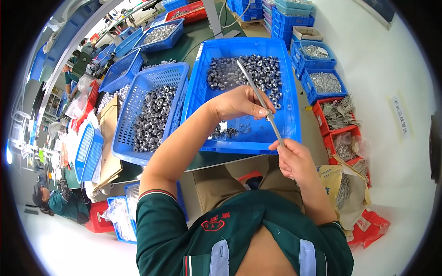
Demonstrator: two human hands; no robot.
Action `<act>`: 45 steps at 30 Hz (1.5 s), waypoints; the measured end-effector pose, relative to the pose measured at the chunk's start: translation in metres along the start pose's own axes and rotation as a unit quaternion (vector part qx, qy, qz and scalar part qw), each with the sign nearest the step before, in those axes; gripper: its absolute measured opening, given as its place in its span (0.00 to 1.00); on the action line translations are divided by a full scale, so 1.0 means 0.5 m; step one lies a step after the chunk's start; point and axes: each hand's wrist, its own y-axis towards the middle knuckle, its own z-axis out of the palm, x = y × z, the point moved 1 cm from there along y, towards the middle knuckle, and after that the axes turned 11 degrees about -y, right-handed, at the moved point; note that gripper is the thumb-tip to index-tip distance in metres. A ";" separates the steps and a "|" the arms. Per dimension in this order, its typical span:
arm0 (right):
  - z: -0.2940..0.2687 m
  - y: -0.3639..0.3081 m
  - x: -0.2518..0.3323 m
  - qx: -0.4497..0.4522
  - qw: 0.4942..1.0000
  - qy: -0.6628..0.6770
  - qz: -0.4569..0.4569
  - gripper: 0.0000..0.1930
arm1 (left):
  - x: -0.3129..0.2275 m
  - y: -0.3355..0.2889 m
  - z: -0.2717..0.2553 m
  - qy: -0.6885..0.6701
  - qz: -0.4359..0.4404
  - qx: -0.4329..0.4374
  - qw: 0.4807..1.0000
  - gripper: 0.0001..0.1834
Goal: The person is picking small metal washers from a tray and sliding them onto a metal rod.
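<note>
A thin metal rod [251, 82] slants across the blue tray, its far end up over the dark parts. My left hand [241, 102] pinches it midway, thumb and fingertips beside a small metal piece [269, 117] on the rod; what kind of piece is too small to tell. Lower down, my right hand [294, 158] is closed round the rod's near end, just past the tray's front rim. Beneath both hands lies the large blue tray [286, 125], with many dark ring-like metal parts [264, 69] at its far side and smaller dark pieces [225, 132] at the near side.
Left of the tray stands a blue perforated basket [123, 126] full of similar dark parts. Cardboard [109, 138] leans farther left. On the right are stacked blue bins [317, 89], red bins [340, 138] with rods, and a yellow-white sack [331, 177]. Another person [64, 207] sits far left.
</note>
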 end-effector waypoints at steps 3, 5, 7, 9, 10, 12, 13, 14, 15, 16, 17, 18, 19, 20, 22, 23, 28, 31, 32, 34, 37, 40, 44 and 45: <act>-0.003 0.002 0.000 0.004 1.000 0.010 0.003 0.09 | -0.007 0.001 0.015 0.026 -0.012 -0.013 1.000 0.14; -0.003 0.003 -0.002 0.007 1.000 0.017 0.006 0.09 | -0.005 0.004 0.011 0.044 -0.025 -0.004 0.999 0.15; -0.003 0.002 -0.006 -0.002 1.000 0.000 -0.001 0.11 | 0.000 0.006 0.001 0.061 -0.032 0.013 0.998 0.17; -0.008 -0.002 -0.010 -0.021 1.000 0.001 0.000 0.11 | -0.016 0.000 0.002 0.102 -0.030 0.010 0.994 0.19; -0.013 -0.007 -0.012 -0.041 0.999 0.001 0.000 0.11 | -0.023 0.003 -0.018 0.157 -0.022 -0.027 0.987 0.19; -0.023 -0.017 -0.014 -0.042 0.999 0.000 -0.007 0.10 | -0.029 0.005 -0.074 0.276 0.042 -0.214 0.936 0.13; -0.026 -0.020 -0.016 -0.047 0.999 -0.001 -0.015 0.10 | -0.021 0.001 -0.103 0.397 0.056 -0.261 0.878 0.12; -0.033 -0.022 -0.020 -0.048 0.999 0.008 -0.014 0.10 | -0.016 0.004 -0.109 0.508 0.068 -0.298 0.805 0.10; -0.036 -0.024 -0.024 -0.046 0.999 0.009 -0.012 0.10 | -0.002 0.006 -0.112 0.546 0.044 -0.283 0.787 0.09; -0.038 -0.026 -0.026 -0.041 0.999 0.008 -0.022 0.10 | 0.013 0.011 -0.115 0.582 0.019 -0.269 0.767 0.09; -0.040 -0.028 -0.027 -0.039 0.999 0.007 -0.034 0.10 | 0.026 0.021 -0.113 0.588 0.002 -0.260 0.766 0.09; -0.042 -0.028 -0.029 -0.039 0.999 0.007 -0.033 0.10 | 0.039 0.028 -0.111 0.623 -0.021 -0.256 0.739 0.11; -0.044 -0.027 -0.030 -0.035 0.999 0.015 -0.033 0.10 | 0.053 0.032 -0.109 0.655 -0.045 -0.250 0.711 0.12; -0.045 -0.026 -0.031 -0.030 0.999 0.023 -0.035 0.10 | 0.062 0.034 -0.107 0.667 -0.044 -0.246 0.702 0.12; -0.045 -0.027 -0.031 -0.031 0.999 0.022 -0.036 0.10 | 0.075 0.041 -0.113 0.671 -0.040 -0.243 0.699 0.12; -0.045 -0.027 -0.031 -0.031 0.999 0.022 -0.036 0.11 | 0.080 0.042 -0.119 0.676 -0.037 -0.242 0.695 0.13; -0.046 -0.023 -0.028 -0.024 0.999 0.032 -0.034 0.11 | 0.083 0.045 -0.133 0.696 -0.036 -0.227 0.680 0.11; -0.046 -0.025 -0.028 -0.021 0.999 0.035 -0.032 0.10 | 0.060 0.043 -0.131 0.679 -0.038 -0.260 0.685 0.09; -0.047 -0.025 -0.027 -0.018 0.999 0.037 -0.032 0.10 | 0.033 0.037 -0.132 0.603 0.015 -0.271 0.750 0.07; -0.048 -0.027 -0.028 -0.017 0.999 0.037 -0.031 0.10 | -0.016 0.017 -0.122 0.187 0.060 -0.314 0.929 0.10; -0.048 -0.032 -0.025 -0.011 0.999 0.032 -0.029 0.10 | -0.042 -0.010 -0.107 -0.088 0.134 -0.219 0.962 0.12; -0.045 -0.040 -0.023 -0.011 1.000 0.003 -0.012 0.09 | -0.045 -0.023 -0.096 -0.125 0.161 -0.191 0.960 0.13; -0.041 -0.044 -0.022 -0.007 1.000 0.000 -0.010 0.09 | -0.052 -0.025 -0.083 -0.139 0.168 -0.158 0.963 0.12; -0.041 -0.044 -0.024 0.001 1.000 -0.005 -0.009 0.09 | -0.052 -0.025 -0.081 -0.126 0.164 -0.163 0.965 0.12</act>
